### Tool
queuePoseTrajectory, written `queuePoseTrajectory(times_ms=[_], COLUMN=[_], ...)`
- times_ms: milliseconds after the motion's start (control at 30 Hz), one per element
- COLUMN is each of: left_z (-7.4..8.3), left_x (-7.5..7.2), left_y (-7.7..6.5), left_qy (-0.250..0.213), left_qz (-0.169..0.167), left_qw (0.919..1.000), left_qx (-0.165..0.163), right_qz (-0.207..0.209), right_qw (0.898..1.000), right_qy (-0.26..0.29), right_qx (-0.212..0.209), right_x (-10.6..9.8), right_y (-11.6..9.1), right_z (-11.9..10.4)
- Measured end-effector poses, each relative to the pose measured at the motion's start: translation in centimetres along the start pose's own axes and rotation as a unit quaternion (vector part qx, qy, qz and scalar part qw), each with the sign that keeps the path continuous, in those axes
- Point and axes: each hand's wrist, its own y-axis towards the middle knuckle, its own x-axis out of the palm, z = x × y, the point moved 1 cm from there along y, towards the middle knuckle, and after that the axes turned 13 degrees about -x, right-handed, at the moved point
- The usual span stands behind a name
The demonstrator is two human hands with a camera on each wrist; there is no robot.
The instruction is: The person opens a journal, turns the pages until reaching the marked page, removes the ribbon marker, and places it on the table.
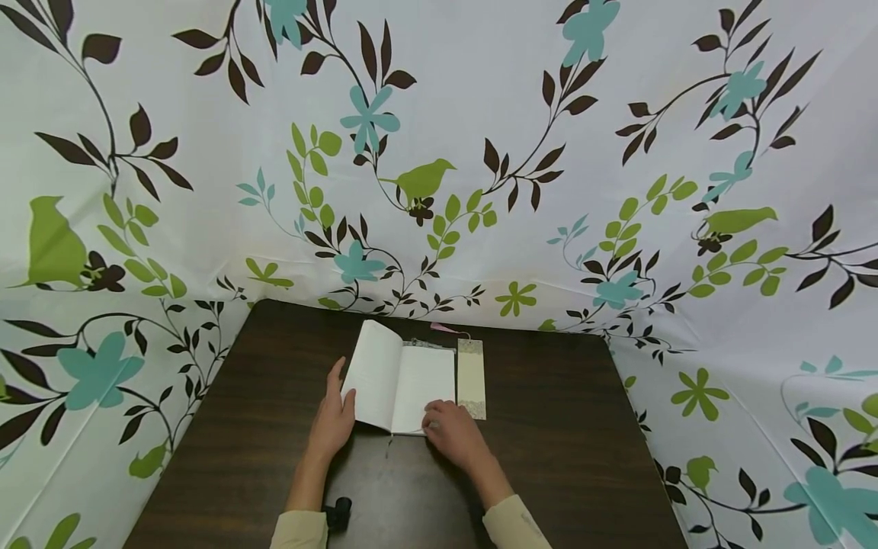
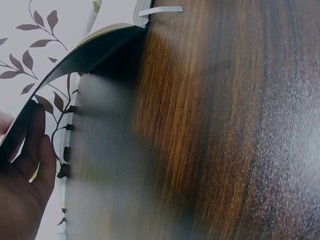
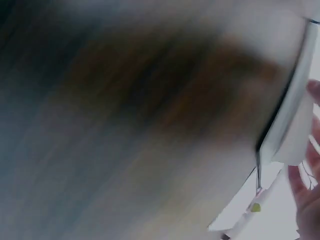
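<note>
An open notebook [image 1: 427,381] with white pages lies on the dark wooden table, its left side raised. My left hand [image 1: 332,423] grips that left side, with the thumb on the page and the fingers behind the dark cover [image 2: 85,57]. My right hand [image 1: 453,431] is at the lower right corner of the right page, fingers bent. In the right wrist view, my right hand [image 3: 307,190] pinches a curved page edge [image 3: 295,145], partly cut off by the frame. A ribbon marker [image 2: 162,10] sticks out from the spine's bottom.
A cream bookmark [image 1: 471,381] with a pink tassel [image 1: 444,328] lies just right of the notebook. A grey patterned edge [image 1: 428,345] shows behind the right page. Patterned cloth [image 1: 439,152] hangs around the table [image 1: 562,427]. A black wrist device [image 1: 339,515] sits by the left sleeve.
</note>
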Motion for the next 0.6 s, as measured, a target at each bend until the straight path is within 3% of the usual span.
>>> queuePoseTrajectory(times_ms=[100,233,467,600], left_z=[0.02,0.05,0.04,0.00], left_x=[-0.15,-0.19,-0.25,-0.21], left_y=[-0.01,-0.01,0.03,0.04], left_qy=[0.002,0.003,0.008,0.012], left_qz=[-0.001,-0.003,-0.003,0.000], left_qw=[1.0000,1.0000,0.9999,0.9999], left_qx=[-0.003,-0.005,-0.007,-0.007], right_qz=[0.020,0.047,0.080,0.099], right_qw=[0.996,0.991,0.988,0.991], right_qy=[-0.082,-0.120,-0.128,-0.090], right_qx=[-0.020,-0.023,-0.019,0.027], right_x=[0.30,0.62,0.56,0.12], right_y=[-0.28,-0.63,-0.86,-0.49], right_z=[-0.37,-0.37,0.00,-0.10])
